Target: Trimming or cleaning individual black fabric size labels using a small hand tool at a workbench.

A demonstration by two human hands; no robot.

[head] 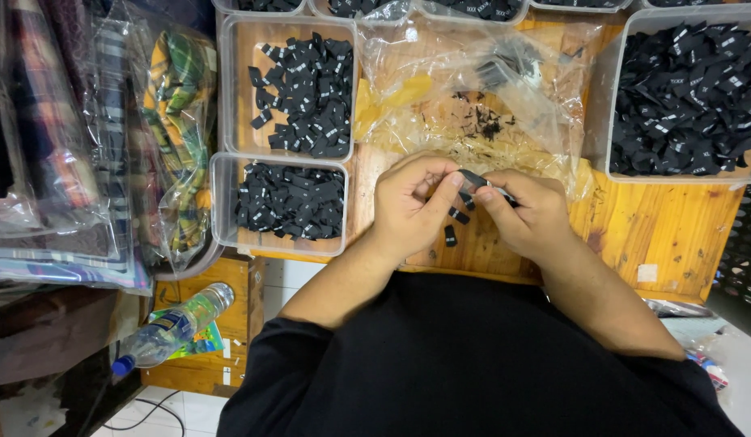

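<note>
1. The left hand [412, 204] and the right hand [525, 212] meet over the front edge of the wooden table [659, 226], fingertips facing each other.
2. Between them sits a small black label strip [475, 181], pinched at both ends: the left thumb and forefinger close on its left end, the right fingertips close on its right end. Neither hand is slack; both grasp the same strip.
3. The strip's long axis runs roughly left to right, dipping slightly toward the right hand, so it spans the gap between the two hands instead of pointing at the body.
4. Both hands are equally near it; neither has to reach.
5. Just below the hands, three loose black labels [457, 217] lie on the bare wood, a little closer to the left hand's thumb.
6. To the left, apart from the left hand, a clear tray [226, 202] holds a heap of the same black labels; a larger tray [614, 105] of them stands beyond the right hand.
7. A crumpled clear plastic bag [473, 97] lies just beyond the fingertips.
</note>
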